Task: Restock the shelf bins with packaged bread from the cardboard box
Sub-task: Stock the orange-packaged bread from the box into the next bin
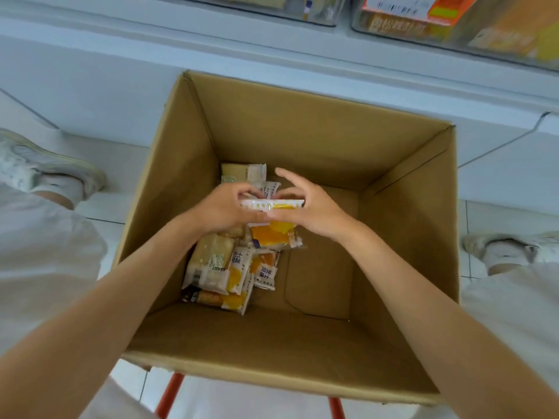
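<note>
Packaged bread, one flat white-and-yellow plastic packet [272, 204], sits edge-up inside the open brown cardboard box [302, 131], long axis left to right, left hand [220, 213] pinching one end and right hand [308, 207] the other, both equally near, clear plastic shelf bins [453, 28] ahead and above.

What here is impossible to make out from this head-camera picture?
Head view:
1. Shelf bins: cut off by the top edge, labels blurred.
2. Held packet: edge-on between left hand and right hand, print unreadable.
3. Loose packets: some hidden under the hands.
4. Cardboard box: hides its support, except orange legs.
</note>
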### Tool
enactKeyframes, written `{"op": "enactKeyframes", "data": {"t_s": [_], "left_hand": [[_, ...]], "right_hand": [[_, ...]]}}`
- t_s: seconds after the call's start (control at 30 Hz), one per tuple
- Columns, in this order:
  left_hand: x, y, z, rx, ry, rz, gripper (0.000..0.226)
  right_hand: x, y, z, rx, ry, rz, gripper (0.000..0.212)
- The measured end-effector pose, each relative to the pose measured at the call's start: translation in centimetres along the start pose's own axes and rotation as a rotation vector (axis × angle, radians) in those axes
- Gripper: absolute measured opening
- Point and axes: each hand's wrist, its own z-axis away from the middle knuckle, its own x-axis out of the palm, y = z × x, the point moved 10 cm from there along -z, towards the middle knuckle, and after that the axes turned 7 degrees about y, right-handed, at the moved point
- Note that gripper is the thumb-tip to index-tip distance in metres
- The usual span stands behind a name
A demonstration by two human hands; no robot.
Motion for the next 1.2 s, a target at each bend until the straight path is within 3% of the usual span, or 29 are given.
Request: {"op": "enactKeyframes", "data": {"t_s": [0.07, 0.13, 0.17, 0.23, 0.3, 0.37, 0.47, 0.57, 0.77, 0.83, 1.03, 1.2], "left_hand": [[-1.9, 0.7, -0.8, 0.026, 0.209, 0.133, 0.063], [-3.9, -1.4, -0.8, -0.105, 0.434, 0.309, 0.081], [-3.6, -2.9, -0.6, -0.220, 0.440, 0.377, 0.092], [0.0, -4.8, 0.0, -0.425, 0.194, 0.588, 0.096], [3.3, -4.5, 1.1, -0.483, -0.021, 0.823, 0.060], [2.9, -5.3, 0.7, -0.457, 0.080, 0.878, 0.040], [-0.8, -8.3, -0.3, -0.398, 0.389, 0.765, 0.039], [-2.6, -10.4, -0.9, -0.392, 0.545, 0.707, 0.032], [-2.3, -11.3, -1.8, -0.345, 0.598, 0.727, 0.017], [-2.4, -11.8, -1.7, -0.346, 0.614, 0.736, 0.018], [-2.8, -11.8, -1.8, -0.334, 0.641, 0.761, 0.014], [-3.0, -10.0, -2.0, -0.314, 0.632, 0.772, 0.010]], "right_hand": [[-0.7, -0.4, -0.3, -0.038, 0.099, 0.038, 0.040], [-3.0, 1.0, -0.2, 0.058, 0.283, -0.186, 0.017], [-3.6, 2.4, 0.0, 0.140, 0.341, -0.371, 0.012], [-3.0, 4.0, 0.4, 0.257, 0.331, -0.726, 0.011], [-1.5, 5.0, 0.6, 0.315, 0.269, -0.864, 0.018], [-0.7, 6.2, 0.6, 0.335, 0.226, -0.822, 0.026], [-1.1, 9.2, 0.5, 0.343, 0.246, -0.525, 0.035], [0.2, 12.1, -0.1, 0.388, 0.163, -0.236, 0.043], [8.5, 15.9, -1.8, 0.520, -0.067, -0.147, 0.065], [10.6, 16.7, -2.3, 0.528, -0.085, -0.106, 0.053], [9.8, 17.0, -2.2, 0.510, 0.028, -0.199, 0.007], [1.1, 13.1, 0.1, 0.461, 0.255, -0.384, 0.020]]}}
